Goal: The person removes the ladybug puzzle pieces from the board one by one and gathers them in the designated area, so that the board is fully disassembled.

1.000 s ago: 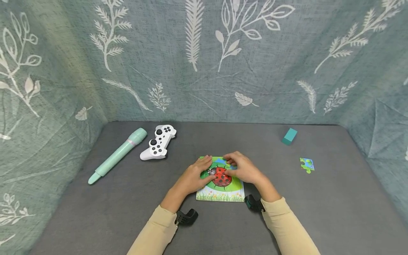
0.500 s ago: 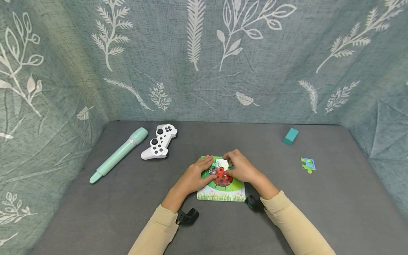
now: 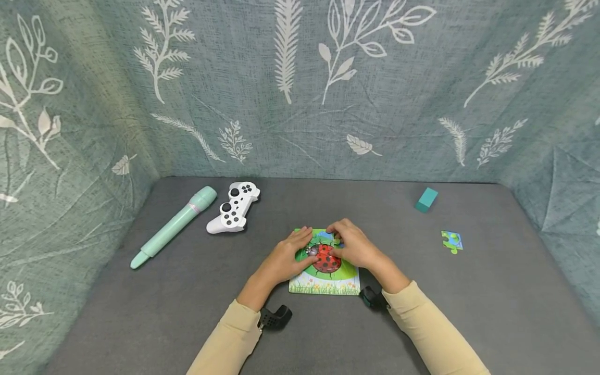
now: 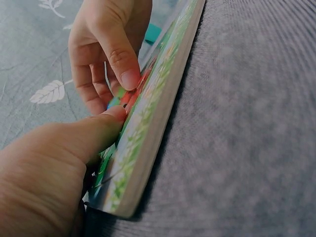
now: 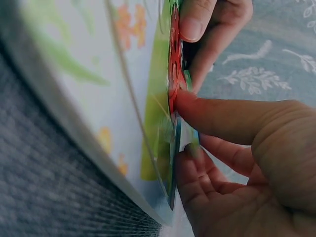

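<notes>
A square ladybug jigsaw puzzle (image 3: 324,285) lies flat on the dark table in the head view. My left hand (image 3: 283,261) rests on its left side, fingers stretched toward the far edge and thumb on the ladybug. At the upper right my right hand (image 3: 357,250) bends its thumb and fingers around a blue-and-green puzzle piece (image 3: 324,237) near the top of the picture. In the right wrist view the thumb touches the red ladybug and the fingertips are at the puzzle's far side; the pinched piece is mostly hidden. Farther right lies a loose puzzle piece (image 3: 452,241).
Behind the loose piece stands a teal block (image 3: 426,200). To the left are a white game controller (image 3: 233,207) and a mint-green marker-shaped stick (image 3: 173,227). A patterned cloth (image 3: 300,135) hangs along the table's back edge.
Half a second ago a white patch showed near the top of the puzzle; blue and green picture shows there now. My right hand shifted slightly, while my left stayed on the puzzle.
</notes>
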Demonstrator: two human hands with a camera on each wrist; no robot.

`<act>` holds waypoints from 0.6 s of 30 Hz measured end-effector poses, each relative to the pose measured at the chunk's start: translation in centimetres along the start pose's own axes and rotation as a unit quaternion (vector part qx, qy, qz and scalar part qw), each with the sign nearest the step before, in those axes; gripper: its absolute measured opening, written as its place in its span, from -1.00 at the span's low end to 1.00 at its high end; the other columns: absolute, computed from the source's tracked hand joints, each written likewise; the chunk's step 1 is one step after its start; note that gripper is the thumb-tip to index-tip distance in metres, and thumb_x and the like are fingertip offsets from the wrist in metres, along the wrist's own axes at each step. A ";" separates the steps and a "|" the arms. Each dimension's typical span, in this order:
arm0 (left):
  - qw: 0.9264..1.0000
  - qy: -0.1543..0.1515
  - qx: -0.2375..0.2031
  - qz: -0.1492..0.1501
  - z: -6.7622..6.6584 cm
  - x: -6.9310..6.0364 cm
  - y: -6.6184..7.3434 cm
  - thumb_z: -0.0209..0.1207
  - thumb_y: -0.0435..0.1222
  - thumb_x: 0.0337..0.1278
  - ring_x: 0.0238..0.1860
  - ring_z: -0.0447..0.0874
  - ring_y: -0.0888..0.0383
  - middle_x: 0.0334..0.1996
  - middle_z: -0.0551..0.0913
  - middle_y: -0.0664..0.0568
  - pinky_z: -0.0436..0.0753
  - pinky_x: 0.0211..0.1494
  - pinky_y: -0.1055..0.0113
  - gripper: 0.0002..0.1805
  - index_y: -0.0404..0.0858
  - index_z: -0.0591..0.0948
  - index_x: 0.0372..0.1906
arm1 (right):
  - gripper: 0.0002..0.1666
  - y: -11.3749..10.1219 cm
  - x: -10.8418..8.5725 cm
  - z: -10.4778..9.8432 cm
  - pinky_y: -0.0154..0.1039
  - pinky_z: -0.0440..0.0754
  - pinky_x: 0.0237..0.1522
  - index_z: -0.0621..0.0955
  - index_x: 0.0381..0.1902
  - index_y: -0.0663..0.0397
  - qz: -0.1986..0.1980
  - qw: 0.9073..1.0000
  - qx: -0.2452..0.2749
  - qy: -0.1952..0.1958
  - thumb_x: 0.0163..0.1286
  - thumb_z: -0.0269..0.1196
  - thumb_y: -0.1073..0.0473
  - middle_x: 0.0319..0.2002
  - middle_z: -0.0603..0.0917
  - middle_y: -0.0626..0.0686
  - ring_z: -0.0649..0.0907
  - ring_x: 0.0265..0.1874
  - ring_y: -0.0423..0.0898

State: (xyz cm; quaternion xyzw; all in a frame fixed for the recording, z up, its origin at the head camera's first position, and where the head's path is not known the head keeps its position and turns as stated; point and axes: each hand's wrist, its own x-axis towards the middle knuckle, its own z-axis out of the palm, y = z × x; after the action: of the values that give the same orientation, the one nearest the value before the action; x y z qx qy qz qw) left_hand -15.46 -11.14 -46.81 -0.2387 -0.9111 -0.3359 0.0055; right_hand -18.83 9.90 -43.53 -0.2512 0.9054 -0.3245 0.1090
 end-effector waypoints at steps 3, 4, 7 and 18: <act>1.000 -0.002 -0.003 0.001 0.0 0.0 0.0 0.26 -0.12 0.15 0.43 0.19 -0.03 0.36 0.31 -0.20 0.16 0.53 0.10 -0.28 -0.36 0.33 0.35 | -0.51 0.0 0.0 0.1 -0.09 0.62 -0.07 0.53 0.08 0.22 0.002 1.000 0.001 0.006 0.18 0.36 0.31 -0.01 0.49 0.17 0.54 -0.10 0.01; 1.000 -0.001 -0.003 0.001 -0.1 0.0 0.0 0.26 -0.12 0.14 0.43 0.19 -0.03 0.36 0.31 -0.19 0.16 0.53 0.10 -0.28 -0.36 0.33 0.35 | -0.51 0.0 0.0 0.1 -0.09 0.62 -0.07 0.53 0.08 0.22 0.002 1.000 0.001 0.008 0.17 0.36 0.31 -0.02 0.49 0.17 0.54 -0.10 0.01; 1.000 0.001 -0.003 0.001 -0.2 0.0 0.0 0.27 -0.13 0.14 0.42 0.20 -0.03 0.35 0.33 -0.19 0.17 0.52 0.10 -0.28 -0.36 0.34 0.34 | -0.51 0.1 0.1 0.0 -0.10 0.62 -0.09 0.54 0.08 0.21 0.003 1.000 0.004 0.014 0.17 0.37 0.31 -0.02 0.50 0.16 0.54 -0.11 0.01; 1.000 -0.001 -0.003 -0.001 -0.2 0.0 0.2 0.26 -0.12 0.15 0.42 0.21 -0.04 0.35 0.33 -0.18 0.17 0.53 0.11 -0.30 -0.38 0.36 0.33 | -0.48 1.6 -1.7 -1.4 -0.13 0.58 -0.10 0.52 0.11 0.19 0.014 0.996 0.069 0.057 0.17 0.37 0.28 -0.02 0.49 0.17 0.51 -0.13 0.02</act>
State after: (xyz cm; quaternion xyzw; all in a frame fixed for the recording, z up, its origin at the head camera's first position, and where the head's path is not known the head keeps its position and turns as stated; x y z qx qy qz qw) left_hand -15.39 -11.13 -46.52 -0.2384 -0.9103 -0.3385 0.0039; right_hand -18.46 12.63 -43.45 -0.2120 0.8891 -0.3980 0.0790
